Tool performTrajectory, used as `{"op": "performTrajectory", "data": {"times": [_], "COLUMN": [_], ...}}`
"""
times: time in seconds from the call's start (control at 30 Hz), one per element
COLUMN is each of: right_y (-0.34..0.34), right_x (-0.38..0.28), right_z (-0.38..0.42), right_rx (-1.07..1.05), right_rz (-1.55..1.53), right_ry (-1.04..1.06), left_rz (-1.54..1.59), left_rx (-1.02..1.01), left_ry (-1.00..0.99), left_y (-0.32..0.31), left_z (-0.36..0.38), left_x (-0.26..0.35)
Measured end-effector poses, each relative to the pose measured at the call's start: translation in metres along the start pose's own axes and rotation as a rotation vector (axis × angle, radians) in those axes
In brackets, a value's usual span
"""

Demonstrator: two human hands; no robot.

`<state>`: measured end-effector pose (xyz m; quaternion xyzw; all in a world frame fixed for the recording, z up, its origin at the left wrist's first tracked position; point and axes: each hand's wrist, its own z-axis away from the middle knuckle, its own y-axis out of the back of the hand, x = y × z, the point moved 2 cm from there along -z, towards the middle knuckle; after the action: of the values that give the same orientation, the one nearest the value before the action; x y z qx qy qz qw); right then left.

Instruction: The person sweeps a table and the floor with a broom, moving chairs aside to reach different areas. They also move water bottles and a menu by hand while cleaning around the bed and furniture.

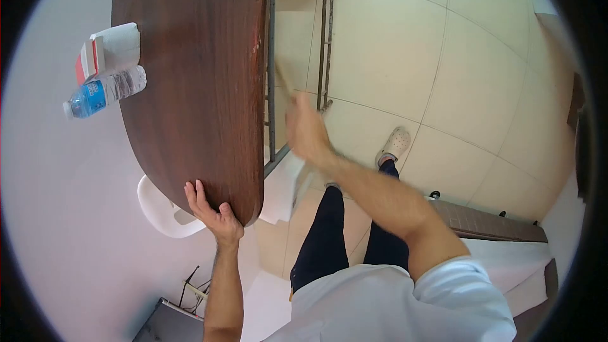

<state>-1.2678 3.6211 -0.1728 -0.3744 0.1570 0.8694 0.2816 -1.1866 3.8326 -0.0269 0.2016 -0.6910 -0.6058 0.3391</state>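
A dark brown wooden table (196,76) with a rounded end fills the left middle of the head view. Flat on its rounded end lies my left hand (215,215), fingers spread and holding nothing. My right hand (306,128) is closed round a thin light-brown stick (283,76), beside the table's long edge and over the metal frame (272,107). Motion blurs both the hand and the stick, and the stick's far end shows close to the edge. Small pale worn marks run along that edge.
Toward the table's far side are a water bottle (104,92), a red-and-white box (88,60) and a white paper pack (120,44). A white chair (152,206) stands by the rounded end. Metal bars (326,38) rise over the tiled floor (386,38). Cables and a dark device (168,323) sit lower left.
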Motion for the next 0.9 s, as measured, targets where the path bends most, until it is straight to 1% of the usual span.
{"op": "performTrajectory", "data": {"times": [0.03,0.07,0.1,0.13,0.17,0.2,0.23,0.3,0.33,0.43,0.47,0.5,0.53,0.57,0.6,0.63,0.7,0.73,0.77,0.8,0.83,0.87,0.9], "right_y": [0.002,0.006,0.027,0.033,0.060,0.078,0.092,0.137,0.150,0.164,0.161,0.162,0.166,0.172,0.175,0.186,0.224,0.246,0.259,0.274,0.289,0.300,0.298], "right_x": [0.015,0.036,0.038,0.069,0.069,0.090,0.123,0.123,0.129,0.116,0.133,0.157,0.180,0.191,0.220,0.220,0.211,0.215,0.170,0.118,0.112,0.084,0.047], "right_z": [0.033,0.062,0.097,0.127,0.164,0.197,0.235,0.309,0.339,0.369,0.365,0.348,0.317,0.277,0.232,0.180,0.071,0.013,-0.021,-0.043,-0.089,-0.112,-0.107], "right_rx": [-0.007,-0.029,-0.219,-0.179,-0.258,-0.155,-0.110,-0.153,-0.158,-0.099,-0.100,-0.109,-0.122,-0.100,-0.092,0.028,-0.026,-0.054,0.187,0.217,0.326,0.430,0.584], "right_rz": [-0.054,-0.151,-0.233,-0.251,-0.375,-0.278,-0.398,-0.437,-0.375,-0.610,-0.478,-0.392,-0.303,-0.254,-0.102,0.046,0.148,0.335,0.043,-0.070,-0.111,0.024,-0.050], "right_ry": [0.102,0.157,-0.031,0.106,-0.139,0.066,0.012,-0.323,-0.448,-0.867,-0.820,-0.851,-0.880,-0.807,-0.769,-0.650,-0.477,-0.200,-0.331,-0.283,-0.223,-0.223,-0.168], "left_rz": [-0.004,-0.007,-0.020,-0.033,-0.047,-0.059,-0.072,-0.087,-0.088,-0.077,-0.078,-0.082,-0.081,-0.083,-0.084,-0.080,-0.082,-0.079,-0.073,-0.063,-0.064,-0.064,-0.065], "left_rx": [0.003,0.008,0.013,0.016,0.018,0.020,0.021,0.024,0.026,0.031,0.030,0.030,0.031,0.030,0.030,0.040,0.030,0.027,0.017,0.012,0.014,0.020,0.023], "left_ry": [0.000,0.000,-0.004,-0.006,-0.007,-0.005,-0.002,0.002,0.002,-0.004,-0.001,0.006,0.002,-0.003,-0.011,-0.015,-0.018,-0.014,-0.005,0.010,0.009,0.001,-0.011], "left_y": [0.001,0.002,0.002,0.002,0.003,0.004,0.004,0.005,0.005,0.003,0.003,0.003,0.004,0.005,0.005,0.003,0.003,0.003,0.003,0.002,0.001,0.001,0.001], "left_z": [0.001,0.001,0.000,0.000,0.001,0.000,0.000,0.001,0.001,0.002,0.002,0.002,0.002,0.003,0.002,-0.001,0.003,0.001,-0.001,0.002,0.005,0.005,0.003], "left_x": [0.000,0.000,0.000,-0.001,-0.001,0.000,0.000,0.002,0.002,0.002,0.002,0.002,0.002,0.003,0.003,0.003,0.003,0.003,0.005,0.007,0.007,0.006,0.005]}}
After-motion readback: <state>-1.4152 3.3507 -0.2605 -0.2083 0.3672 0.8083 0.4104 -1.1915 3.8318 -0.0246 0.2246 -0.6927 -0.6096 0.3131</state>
